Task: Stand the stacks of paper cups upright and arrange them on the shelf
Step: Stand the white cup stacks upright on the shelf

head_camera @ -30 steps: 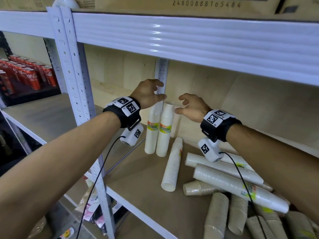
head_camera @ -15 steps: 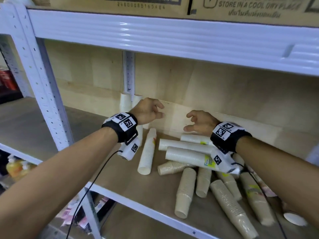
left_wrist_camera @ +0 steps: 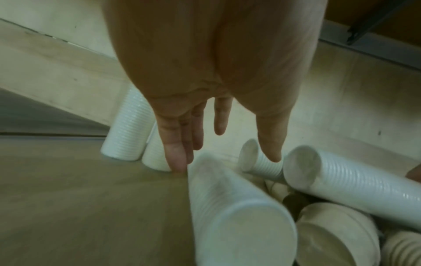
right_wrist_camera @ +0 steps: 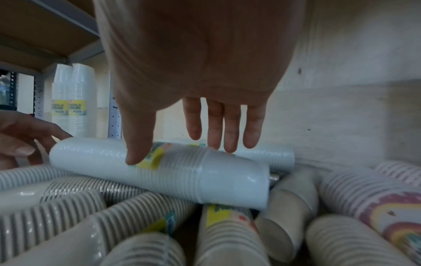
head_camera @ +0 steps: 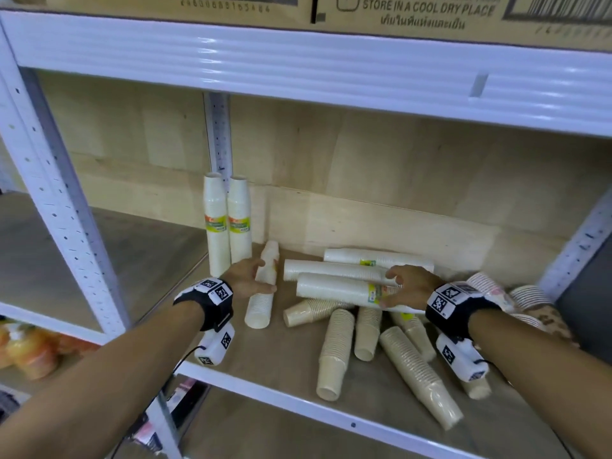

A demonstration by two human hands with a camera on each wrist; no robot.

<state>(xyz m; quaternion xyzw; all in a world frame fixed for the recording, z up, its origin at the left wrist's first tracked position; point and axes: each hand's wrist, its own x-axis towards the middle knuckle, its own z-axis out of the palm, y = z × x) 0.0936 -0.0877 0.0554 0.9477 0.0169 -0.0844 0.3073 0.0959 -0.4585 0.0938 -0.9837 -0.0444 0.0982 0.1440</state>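
Two white cup stacks (head_camera: 217, 226) (head_camera: 239, 223) stand upright side by side at the back left of the shelf (head_camera: 251, 359). Just right of them a white stack (head_camera: 263, 293) (left_wrist_camera: 227, 207) lies on its side. My left hand (head_camera: 256, 276) (left_wrist_camera: 225, 162) straddles its far end, fingers straight, thumb on the other side. Further right, three long white stacks lie across a pile. My right hand (head_camera: 389, 289) (right_wrist_camera: 182, 154) hovers over the front one (head_camera: 334, 288) (right_wrist_camera: 205, 176), fingers straight, thumb tip touching its yellow label.
Several beige stacks (head_camera: 334, 352) lie jumbled at the front right, with patterned stacks (head_camera: 486, 286) against the right post. A white upright (head_camera: 218, 137) stands behind the upright stacks. The upper shelf beam (head_camera: 314, 67) hangs overhead. Bare board shows at the front left.
Both hands have dropped from beside the upright stacks down to the lying white stacks. The left now reaches the single lying stack, the right the labelled one.
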